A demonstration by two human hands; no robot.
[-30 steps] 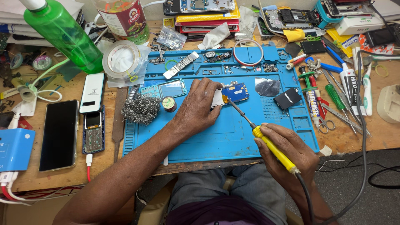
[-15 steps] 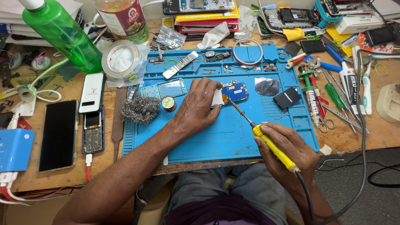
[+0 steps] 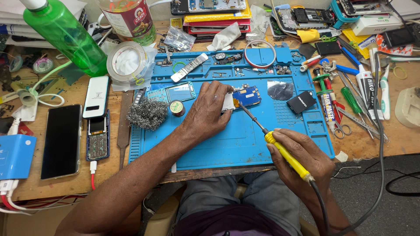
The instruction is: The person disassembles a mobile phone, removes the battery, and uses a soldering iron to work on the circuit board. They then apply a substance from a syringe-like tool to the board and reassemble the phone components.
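Currently left hand pins the blue circuit board flat on the blue mat, grip pressed down. Right hand grips the yellow soldering iron, tip at the board's edge.

Bright, even light — soft shadows, sharp centre; edges bowed, perhaps slightly soft — faint glare on tape roll.

A blue circuit board is seen on a blue mat; a yellow-handled soldering iron lower right, a green bottle upper left.
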